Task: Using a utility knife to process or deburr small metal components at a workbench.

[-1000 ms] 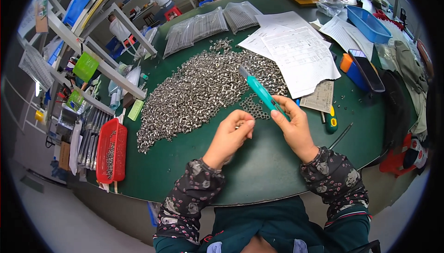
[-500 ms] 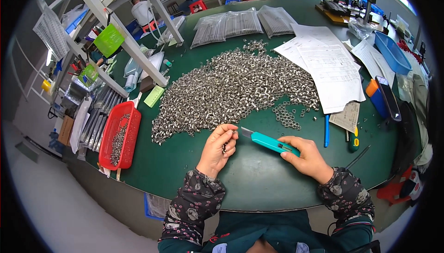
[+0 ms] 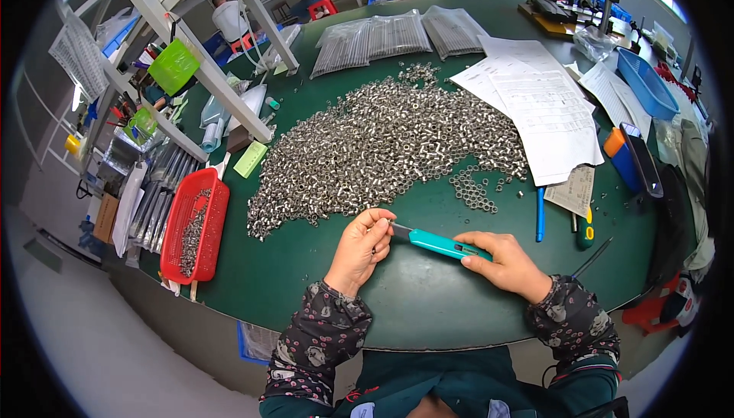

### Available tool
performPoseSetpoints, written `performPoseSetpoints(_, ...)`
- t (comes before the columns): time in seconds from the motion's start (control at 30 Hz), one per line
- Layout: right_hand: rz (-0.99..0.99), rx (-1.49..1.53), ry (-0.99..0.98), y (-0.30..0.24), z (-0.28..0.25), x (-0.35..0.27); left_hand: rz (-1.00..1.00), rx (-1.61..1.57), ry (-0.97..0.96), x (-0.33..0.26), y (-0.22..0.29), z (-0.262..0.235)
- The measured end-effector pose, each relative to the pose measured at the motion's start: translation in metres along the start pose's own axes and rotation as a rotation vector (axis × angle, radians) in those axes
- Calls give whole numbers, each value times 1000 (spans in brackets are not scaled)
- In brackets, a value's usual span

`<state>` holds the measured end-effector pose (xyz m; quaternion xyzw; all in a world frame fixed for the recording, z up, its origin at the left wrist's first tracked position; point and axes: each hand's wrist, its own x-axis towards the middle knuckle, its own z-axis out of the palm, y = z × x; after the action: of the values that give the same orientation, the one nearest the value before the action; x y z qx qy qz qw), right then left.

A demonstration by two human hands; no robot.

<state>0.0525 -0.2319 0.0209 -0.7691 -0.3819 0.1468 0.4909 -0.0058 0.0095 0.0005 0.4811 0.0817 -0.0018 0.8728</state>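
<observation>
Right hand [image 3: 511, 265] is gripping a teal tool [image 3: 440, 244] by its rear end, fingers wrapped shut around the handle; tool is lying nearly level above the green table [image 3: 428, 303], tip pointing left. Left hand [image 3: 361, 251] is meeting that tip, thumb & fingertips pinched together on sth small at the metal end — part too small to identify.

Surroundings: big pile of small metal sleeves [image 3: 382, 143] is spreading across table centre, just beyond both hands; its near edge is sitting close to L hand. Small cluster of rings [image 3: 474, 188] is lying apart from the pile, right of centre, near the tool. Paper sheets [image 3: 535, 104] are overlapping the pile's right edge. Blue pen [image 3: 540, 215] and a yellow-green screwdriver [image 3: 585, 230] are lying just right of R hand, not touching it. Red basket [image 3: 197, 227] w/ metal parts is sitting at table's left rim. Blue tray [image 3: 646, 85] far right. Bagged rods [image 3: 397, 35] are lying at far side. Rack frame [image 3: 191, 58] is standing on the left.

Nothing is lying between the hands and the pile.
</observation>
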Motion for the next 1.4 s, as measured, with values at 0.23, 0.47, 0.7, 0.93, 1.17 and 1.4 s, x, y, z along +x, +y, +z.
performPoseSetpoints(0.23,43,5,-20,-2,-3,1,-16,66,7,-3,0,1)
performPoseSetpoints(0.47,-95,-293,74,-3,0,-3,-22,116,18,-2,2,2)
performPoseSetpoints(0.7,-190,-389,247,-8,0,-1,-79,17,77,-4,1,1)
performPoseSetpoints(0.93,-174,-381,234,-4,0,-1,-61,24,120,-3,4,1)
performPoseSetpoints(1.17,-232,-521,421,-9,-1,-1,-14,13,66,-3,4,-1)
performPoseSetpoints(1.4,-315,-773,423,-10,-3,1,16,-54,10,0,3,-3)
